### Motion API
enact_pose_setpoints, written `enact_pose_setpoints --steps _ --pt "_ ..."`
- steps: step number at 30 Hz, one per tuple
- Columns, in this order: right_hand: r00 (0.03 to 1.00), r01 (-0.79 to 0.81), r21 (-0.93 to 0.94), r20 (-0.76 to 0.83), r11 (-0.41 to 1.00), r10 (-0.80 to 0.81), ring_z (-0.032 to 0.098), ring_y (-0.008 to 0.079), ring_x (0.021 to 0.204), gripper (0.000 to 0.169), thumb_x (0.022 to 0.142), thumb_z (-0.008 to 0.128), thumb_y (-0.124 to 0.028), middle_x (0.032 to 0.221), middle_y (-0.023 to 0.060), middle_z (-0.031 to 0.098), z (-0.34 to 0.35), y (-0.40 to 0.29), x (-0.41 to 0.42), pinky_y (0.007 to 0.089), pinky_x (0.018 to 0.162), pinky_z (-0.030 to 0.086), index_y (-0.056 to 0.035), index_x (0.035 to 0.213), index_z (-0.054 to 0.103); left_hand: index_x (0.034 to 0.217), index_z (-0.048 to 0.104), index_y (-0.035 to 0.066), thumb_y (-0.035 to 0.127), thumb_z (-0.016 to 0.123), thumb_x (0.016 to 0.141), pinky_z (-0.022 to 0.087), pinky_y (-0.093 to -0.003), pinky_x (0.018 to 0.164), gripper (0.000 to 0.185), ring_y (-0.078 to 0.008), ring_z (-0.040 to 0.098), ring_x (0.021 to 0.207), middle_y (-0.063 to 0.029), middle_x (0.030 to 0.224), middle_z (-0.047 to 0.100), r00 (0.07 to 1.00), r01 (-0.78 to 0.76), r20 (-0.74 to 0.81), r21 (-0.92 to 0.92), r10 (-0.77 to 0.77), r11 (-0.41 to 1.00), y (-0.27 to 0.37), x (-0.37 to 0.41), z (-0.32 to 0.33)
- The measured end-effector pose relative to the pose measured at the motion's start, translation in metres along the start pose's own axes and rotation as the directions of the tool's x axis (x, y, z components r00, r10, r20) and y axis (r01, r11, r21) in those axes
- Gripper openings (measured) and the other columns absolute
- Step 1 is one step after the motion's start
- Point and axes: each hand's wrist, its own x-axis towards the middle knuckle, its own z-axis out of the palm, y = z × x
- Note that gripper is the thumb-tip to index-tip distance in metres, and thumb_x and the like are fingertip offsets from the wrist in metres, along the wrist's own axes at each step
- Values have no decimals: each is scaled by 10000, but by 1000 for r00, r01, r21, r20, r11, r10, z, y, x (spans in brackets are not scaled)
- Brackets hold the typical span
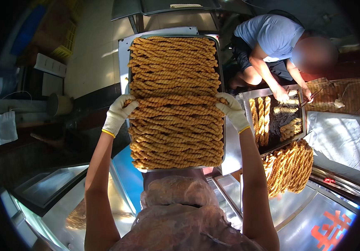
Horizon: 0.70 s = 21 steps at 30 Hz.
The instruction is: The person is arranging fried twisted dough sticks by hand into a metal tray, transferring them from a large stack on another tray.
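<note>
In front of me a rectangular metal tray (221, 70) is heaped with rows of fried dough twists (177, 138), laid crosswise. Both my hands wear white knit gloves with yellow cuffs. My left hand (120, 110) pinches the left end of one long dough twist (177, 100) near the middle of the heap. At its other end, my right hand (234, 110) has thumb and fingers closed on the tip. This twist lies across the others or just over them; I cannot tell whether it touches them.
At the right a co-worker (269, 40) leans over a fryer of dark oil (272, 125) with chopsticks (313, 97), dough twists floating in it. More fried twists (289, 168) are piled below the fryer. A dark tray (155, 7) stands at the far end, and a yellow crate (65, 44) at upper left.
</note>
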Motion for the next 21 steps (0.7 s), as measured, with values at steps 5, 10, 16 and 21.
enact_pose_setpoints --steps 5,10,16,21 --pt "993 90 -852 38 516 -111 645 219 1052 467 936 745 -302 1166 96 639 12 -52 6 370 904 537 -71 1321 614 1227 668 57 405 713 969 554 -418 968 436 -269 636 1131 -145 1246 626 998 64 -41 678 -49 732 49 4 7" --pt "845 249 -967 195 44 -498 535 289 1308 651 913 706 -420 1359 108 594 53 -66 0 524 1204 309 -89 1440 514 1379 593 115 427 604 1021 433 -506 1118 475 -332 532 1317 -131 1420 557 800 -315 121 918 588 240 68 -2 45" --pt "781 367 -929 339 -53 -524 554 296 1311 568 952 659 -364 1431 92 597 69 -16 -1 555 1262 181 -109 1439 518 1405 571 99 375 573 1034 504 -502 1025 462 -359 596 1217 -157 1313 623 806 -508 319 806 498 305 53 -8 83" --pt "776 320 -946 289 -44 -561 581 266 1224 491 961 650 -341 1285 66 639 71 -25 -11 569 1257 185 -119 1383 533 1430 533 120 348 607 1004 416 -501 1124 489 -341 565 1248 -145 1336 584 701 -525 315 835 640 163 52 -3 89"
